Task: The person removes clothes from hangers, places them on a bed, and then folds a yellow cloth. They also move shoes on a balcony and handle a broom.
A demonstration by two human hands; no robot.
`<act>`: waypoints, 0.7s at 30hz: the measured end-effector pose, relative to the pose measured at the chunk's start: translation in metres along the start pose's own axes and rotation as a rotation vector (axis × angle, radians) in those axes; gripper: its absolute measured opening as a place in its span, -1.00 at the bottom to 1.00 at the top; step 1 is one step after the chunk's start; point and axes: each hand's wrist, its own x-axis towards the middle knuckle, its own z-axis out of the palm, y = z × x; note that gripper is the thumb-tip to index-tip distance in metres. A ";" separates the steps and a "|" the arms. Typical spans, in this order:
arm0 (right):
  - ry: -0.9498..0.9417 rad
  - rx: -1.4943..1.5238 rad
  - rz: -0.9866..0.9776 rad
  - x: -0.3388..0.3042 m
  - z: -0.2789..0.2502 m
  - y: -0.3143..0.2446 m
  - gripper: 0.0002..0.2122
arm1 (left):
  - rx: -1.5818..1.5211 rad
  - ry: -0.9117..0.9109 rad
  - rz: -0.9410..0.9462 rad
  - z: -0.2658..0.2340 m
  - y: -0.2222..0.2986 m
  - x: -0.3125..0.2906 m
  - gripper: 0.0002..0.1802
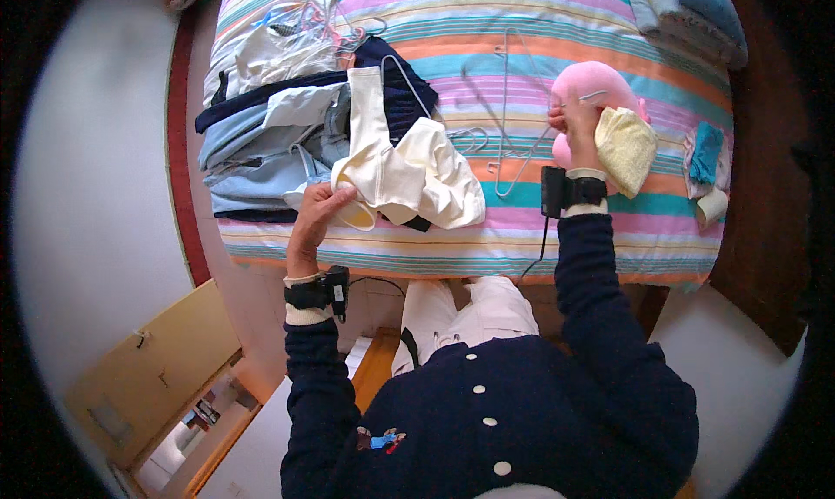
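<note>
My left hand (323, 212) is closed on the lower left edge of a cream top with wide straps (417, 173), which lies spread over the front of the bed. To the right, my right hand (576, 120) grips a thin wire clothes hanger (502, 90) near its hook. The hanger's triangular frame reaches out to the left above the striped cover, between the top and a pink plush pillow (609, 79). A folded yellow towel (628, 151) lies beside my right wrist.
Left of the top lie stacked jeans (252, 173) and dark clothes, with a tangle of hangers (339, 33) on white fabric behind. At the bed's right are a teal cloth (705, 155), a cream roll (711, 207) and a folded blue quilt (687, 16).
</note>
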 end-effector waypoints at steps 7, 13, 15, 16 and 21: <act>-0.061 0.025 -0.067 -0.038 -0.004 0.003 -0.47 | -0.040 0.007 0.019 -0.002 -0.006 0.003 -0.73; -0.005 -0.073 0.110 0.018 0.009 0.041 -0.42 | 0.001 -0.040 -0.032 -0.012 -0.006 0.002 -0.69; 0.036 -0.172 0.161 0.015 0.026 0.042 -0.40 | -0.030 -0.038 -0.016 -0.015 -0.008 0.000 -0.68; -0.172 -0.221 0.102 -0.001 0.039 0.046 -0.49 | -0.063 -0.065 0.021 -0.016 -0.010 0.000 -0.67; -1.011 -0.350 -0.437 -0.151 0.127 0.064 -0.58 | -0.092 -0.032 0.015 -0.013 -0.014 0.003 -0.71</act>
